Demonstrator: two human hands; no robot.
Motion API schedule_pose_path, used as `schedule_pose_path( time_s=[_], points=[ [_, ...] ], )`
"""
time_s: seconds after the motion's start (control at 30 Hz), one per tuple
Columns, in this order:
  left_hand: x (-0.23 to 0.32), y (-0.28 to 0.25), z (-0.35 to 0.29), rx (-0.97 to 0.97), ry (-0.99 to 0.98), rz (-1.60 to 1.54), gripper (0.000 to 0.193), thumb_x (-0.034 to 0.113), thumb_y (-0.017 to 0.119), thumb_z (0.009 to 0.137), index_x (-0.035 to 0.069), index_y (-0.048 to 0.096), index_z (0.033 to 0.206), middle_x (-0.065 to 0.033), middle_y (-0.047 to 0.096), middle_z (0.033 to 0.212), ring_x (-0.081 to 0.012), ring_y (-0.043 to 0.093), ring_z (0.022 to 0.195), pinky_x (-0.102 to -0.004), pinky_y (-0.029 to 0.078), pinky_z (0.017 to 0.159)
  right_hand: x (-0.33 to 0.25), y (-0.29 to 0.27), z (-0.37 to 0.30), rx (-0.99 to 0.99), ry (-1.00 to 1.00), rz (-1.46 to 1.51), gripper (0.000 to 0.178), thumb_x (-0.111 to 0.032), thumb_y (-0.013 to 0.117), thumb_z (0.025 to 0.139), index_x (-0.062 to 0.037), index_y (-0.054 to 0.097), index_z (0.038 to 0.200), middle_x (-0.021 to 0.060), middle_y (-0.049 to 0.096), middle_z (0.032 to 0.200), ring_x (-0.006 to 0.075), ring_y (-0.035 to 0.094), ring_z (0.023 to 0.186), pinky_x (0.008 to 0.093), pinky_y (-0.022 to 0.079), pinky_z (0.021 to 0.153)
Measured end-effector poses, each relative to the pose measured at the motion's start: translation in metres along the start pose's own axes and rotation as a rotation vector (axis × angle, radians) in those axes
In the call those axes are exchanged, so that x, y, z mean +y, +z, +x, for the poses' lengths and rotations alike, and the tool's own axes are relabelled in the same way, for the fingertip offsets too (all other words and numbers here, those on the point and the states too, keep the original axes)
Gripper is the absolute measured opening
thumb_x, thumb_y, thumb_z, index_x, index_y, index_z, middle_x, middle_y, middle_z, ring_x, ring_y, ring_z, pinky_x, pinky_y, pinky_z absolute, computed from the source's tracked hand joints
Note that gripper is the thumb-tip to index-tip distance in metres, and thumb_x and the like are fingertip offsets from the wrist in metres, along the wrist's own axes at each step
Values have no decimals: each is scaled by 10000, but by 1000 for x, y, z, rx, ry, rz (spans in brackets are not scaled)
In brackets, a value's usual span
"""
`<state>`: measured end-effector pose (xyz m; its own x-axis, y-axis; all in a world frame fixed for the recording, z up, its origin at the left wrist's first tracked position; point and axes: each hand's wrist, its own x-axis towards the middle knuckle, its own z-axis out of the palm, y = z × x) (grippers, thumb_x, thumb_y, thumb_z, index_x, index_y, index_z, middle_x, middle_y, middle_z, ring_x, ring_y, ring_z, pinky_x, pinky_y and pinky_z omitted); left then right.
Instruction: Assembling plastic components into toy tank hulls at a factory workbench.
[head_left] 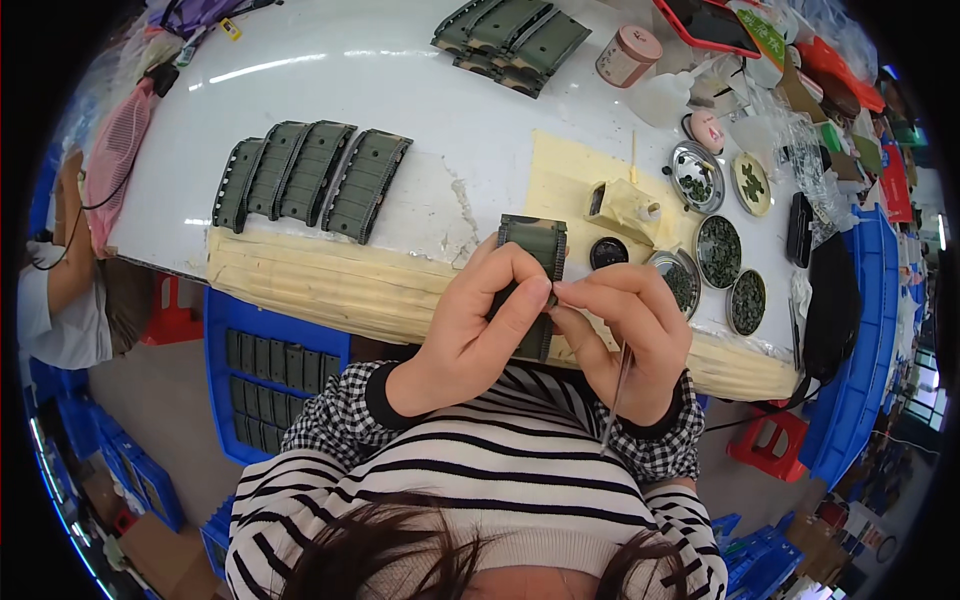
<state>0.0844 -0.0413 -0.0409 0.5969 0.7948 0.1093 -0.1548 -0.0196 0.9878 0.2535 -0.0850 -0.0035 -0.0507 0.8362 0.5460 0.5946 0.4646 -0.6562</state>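
Note:
A dark green camouflage model part, long and ribbed along its edges [537, 234], is upright in front of my chest at the table edge. My left hand [475, 325] is closed round its left side, with the thumb and index finger meeting at its right edge. Against that same edge the fingertips of my right hand [635, 335] are pinched together; any tiny piece between them is too small to make out. A pair of thin metal tweezers [618, 395] is tucked in my right hand, pointing down toward my striped top.
Several similar green parts [368, 185] lie to the left, with more stacked [515, 40] at the back. Round dishes of small green pieces [718, 250] stand right, by a dark-filled cup [608, 253] and a taped holder [630, 212]. A blue crate [215, 400] sits below left.

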Motion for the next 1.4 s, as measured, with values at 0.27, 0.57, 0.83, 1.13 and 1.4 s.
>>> schedule_pose_path(
  time_s=[0.27, 0.57, 0.83, 1.13, 1.4],
  points=[
    [4, 1, 4, -94, -159, -230, 204, 168, 407, 1017, 32, 487, 887, -111, 578, 1140, -110, 489, 1000, -273, 383, 933, 6, -18, 1, -157, -446, -424, 359, -63, 660, 627, -11, 698, 980, 76, 630, 899, 153, 549, 625, 261, 438, 567],
    [12, 22, -2, 136, 38, -141, 632, 26, 489, 953, 2, 143, 1481, -102, 595, 937, -151, 586, 753, -229, 457, 707, -10, -17, 15, 11, 6, -224, 225, 31, 754, 638, -21, 656, 833, 83, 598, 770, 225, 605, 629, 296, 475, 528],
    [23, 12, -3, 44, 174, 410, 698, -54, 572, 832, -33, 277, 1464, -175, 608, 803, -250, 598, 642, -287, 478, 624, -6, -12, 27, -30, -127, -223, 251, 17, 746, 638, -14, 638, 862, 88, 588, 788, 241, 598, 631, 324, 482, 542],
    [19, 14, 1, 127, 371, 623, 689, -107, 585, 768, -47, 377, 1422, -106, 511, 652, -196, 513, 524, -260, 435, 534, -10, -17, 29, -107, -153, -257, 242, -7, 722, 666, -10, 642, 895, 85, 603, 823, 242, 611, 664, 323, 495, 571],
    [26, 11, -4, 48, 293, 692, 755, -67, 605, 761, -59, 295, 1449, -156, 602, 800, -277, 578, 639, -354, 482, 596, -7, -19, 26, -173, -263, -307, 312, -29, 704, 647, 11, 649, 951, 105, 620, 889, 222, 604, 654, 303, 471, 560]
  ],
)
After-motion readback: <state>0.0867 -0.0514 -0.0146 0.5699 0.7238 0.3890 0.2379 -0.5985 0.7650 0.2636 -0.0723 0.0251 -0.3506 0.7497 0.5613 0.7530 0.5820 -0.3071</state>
